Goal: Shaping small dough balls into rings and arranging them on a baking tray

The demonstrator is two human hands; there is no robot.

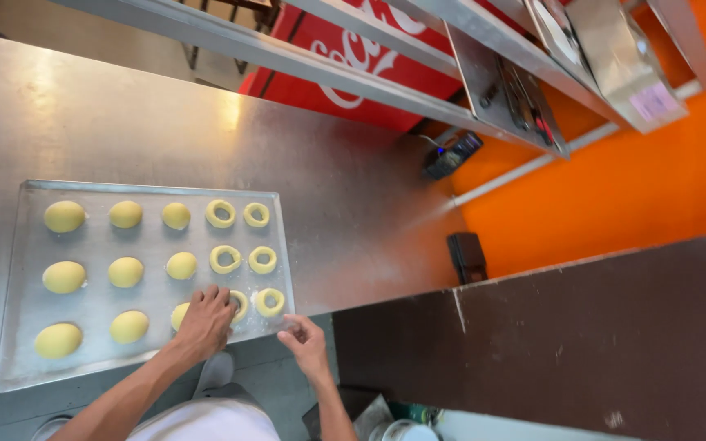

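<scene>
A pale yellow dough ring (239, 305) lies flat in the nearest row of a metal baking tray (83, 359), partly hidden, so its long axis cannot be told. The left hand (206, 320) rests on it, fingers curled down, pressing or shaping it. To judge, gentle, even pressure would keep the ring round. The right hand (307, 343) rests loosely curled at the tray's near right corner, holding nothing. Dough balls (126, 272) fill the tray's left side on a steel table (353, 204).
</scene>
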